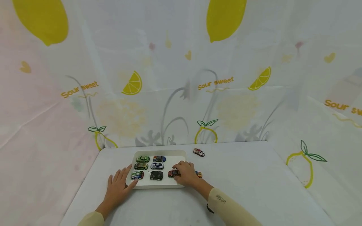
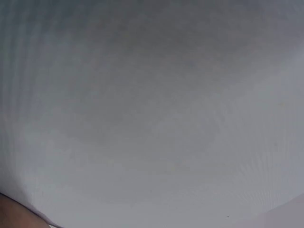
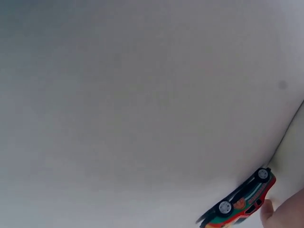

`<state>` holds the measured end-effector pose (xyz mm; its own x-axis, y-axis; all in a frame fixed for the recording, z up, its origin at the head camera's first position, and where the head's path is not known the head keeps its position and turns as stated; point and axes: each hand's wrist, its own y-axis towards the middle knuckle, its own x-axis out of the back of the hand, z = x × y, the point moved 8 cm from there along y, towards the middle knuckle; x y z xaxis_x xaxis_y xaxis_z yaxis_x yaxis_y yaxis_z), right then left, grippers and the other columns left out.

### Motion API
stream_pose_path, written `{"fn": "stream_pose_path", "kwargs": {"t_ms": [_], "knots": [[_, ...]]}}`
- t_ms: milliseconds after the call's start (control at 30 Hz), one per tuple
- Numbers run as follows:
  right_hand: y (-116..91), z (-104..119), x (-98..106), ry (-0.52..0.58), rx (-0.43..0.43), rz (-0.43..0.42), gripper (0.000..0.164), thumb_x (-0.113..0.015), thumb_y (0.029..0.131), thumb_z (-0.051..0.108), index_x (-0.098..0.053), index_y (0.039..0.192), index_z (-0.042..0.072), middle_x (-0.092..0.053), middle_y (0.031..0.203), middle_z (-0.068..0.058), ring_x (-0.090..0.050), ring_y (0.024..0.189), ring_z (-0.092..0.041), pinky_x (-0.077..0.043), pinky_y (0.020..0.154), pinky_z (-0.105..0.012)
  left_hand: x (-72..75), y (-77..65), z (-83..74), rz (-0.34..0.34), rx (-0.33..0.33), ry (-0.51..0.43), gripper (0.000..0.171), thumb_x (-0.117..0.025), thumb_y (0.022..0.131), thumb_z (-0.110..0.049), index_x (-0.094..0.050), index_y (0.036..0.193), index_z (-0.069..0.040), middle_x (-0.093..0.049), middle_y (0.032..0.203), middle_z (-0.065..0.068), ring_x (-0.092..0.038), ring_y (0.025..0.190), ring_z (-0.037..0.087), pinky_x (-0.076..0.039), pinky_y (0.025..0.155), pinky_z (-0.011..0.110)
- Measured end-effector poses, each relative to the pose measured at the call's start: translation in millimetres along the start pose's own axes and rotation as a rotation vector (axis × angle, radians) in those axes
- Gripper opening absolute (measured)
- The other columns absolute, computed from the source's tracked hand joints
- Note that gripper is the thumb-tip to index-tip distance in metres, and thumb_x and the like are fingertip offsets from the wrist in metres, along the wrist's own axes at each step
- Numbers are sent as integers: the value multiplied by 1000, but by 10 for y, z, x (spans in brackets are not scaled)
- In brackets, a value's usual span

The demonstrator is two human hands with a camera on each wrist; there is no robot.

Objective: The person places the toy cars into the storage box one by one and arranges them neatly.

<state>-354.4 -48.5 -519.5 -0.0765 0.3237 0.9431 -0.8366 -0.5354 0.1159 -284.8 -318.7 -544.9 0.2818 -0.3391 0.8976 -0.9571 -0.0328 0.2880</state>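
A shallow white tray [image 1: 158, 186] lies on the table with several toy cars in it. Among them are a green car [image 1: 142, 159], a white car [image 1: 157, 166] and a black tank-like vehicle [image 1: 156, 175]. My left hand [image 1: 117, 188] rests with spread fingers against the tray's left side. Over the tray's right part, my right hand [image 1: 185, 173] grips a dark red toy car [image 1: 173, 173], partly covered by the fingers. Another toy car [image 1: 199, 174], orange and blue, sits just outside the tray, half hidden by that hand; a red-green car [image 3: 242, 202] shows in the right wrist view.
A white and red toy car [image 1: 199, 152] stands beyond the tray's back right corner. Behind the white table [image 1: 254, 182] hangs a lemon-printed cloth [image 1: 175, 103]. Mostly plain pale surface fills the left wrist view.
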Motion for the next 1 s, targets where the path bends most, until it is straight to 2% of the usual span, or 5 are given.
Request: {"fn": "stream_pose_path", "kwargs": {"t_ms": [233,433,667,867,1000], "knots": [[-64,-79,319,-100,125,-265,46,-58,86,45,-54,124,19,-55,120,0,-53,105,-19,-34,97,-44,-48,57,12,30,11,16,79,-47,84,-63,-21,147,-24,-37,141,22,-28,129,46,-10,101,67],[-214,-439,591,-136,137,-465,64,-61,83,46,-44,136,14,-45,136,-12,-52,111,-23,-35,96,-47,-9,42,-7,-16,-8,15,75,-49,85,-60,-26,145,-23,-41,138,21,-31,127,45,-13,100,66],[-502,-1003,534,-295,59,-353,76,-58,81,54,-33,143,18,-24,149,-18,-41,120,-33,-32,96,-53,-130,-151,-12,2,16,14,73,-51,83,-62,-32,143,-23,-46,135,21,-35,125,45,-15,98,66],[-519,-1261,629,-347,28,-315,78,-56,82,56,-28,146,21,-16,152,-19,-39,123,-35,-30,100,-54,-55,-39,-3,-33,15,13,73,-51,83,-61,-31,143,-23,-44,135,22,-33,125,45,-14,98,66],[-541,-1338,636,-366,21,-285,79,-55,82,57,-26,146,22,-15,152,-18,-40,122,-34,-29,100,-55,-49,-4,19,-15,25,12,75,-50,83,-62,-28,144,-25,-42,137,22,-30,127,46,-12,99,67]]}}
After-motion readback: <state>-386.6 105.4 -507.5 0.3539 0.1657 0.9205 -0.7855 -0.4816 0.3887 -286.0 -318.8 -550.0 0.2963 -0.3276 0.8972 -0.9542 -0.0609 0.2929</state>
